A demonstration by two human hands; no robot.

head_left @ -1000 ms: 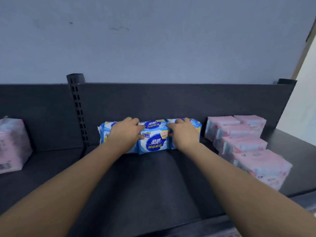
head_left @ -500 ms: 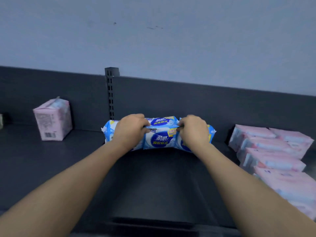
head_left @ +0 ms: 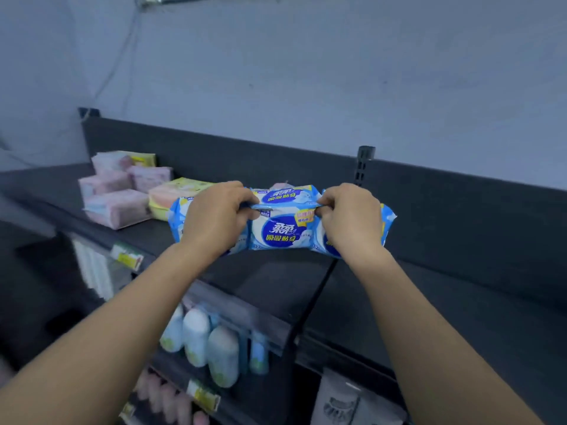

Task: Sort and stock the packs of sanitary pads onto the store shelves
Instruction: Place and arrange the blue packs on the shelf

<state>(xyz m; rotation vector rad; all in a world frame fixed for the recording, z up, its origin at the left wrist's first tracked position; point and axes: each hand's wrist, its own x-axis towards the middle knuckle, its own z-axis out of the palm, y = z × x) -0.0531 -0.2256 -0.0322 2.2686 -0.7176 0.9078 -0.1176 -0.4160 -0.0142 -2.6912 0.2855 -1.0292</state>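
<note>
Carrying the blue packs leftward along the shelf's back edge, left hand and right hand each clamped on them; likely regrouping beside the pink packs.

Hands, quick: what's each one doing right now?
Left hand: closed, gripping the left end of the blue-and-white plastic bundle of pad packs.
Right hand: closed, gripping the same bundle's right end.

blue pad packs printed 瞬吸贴身, smaller print too blurred
</note>
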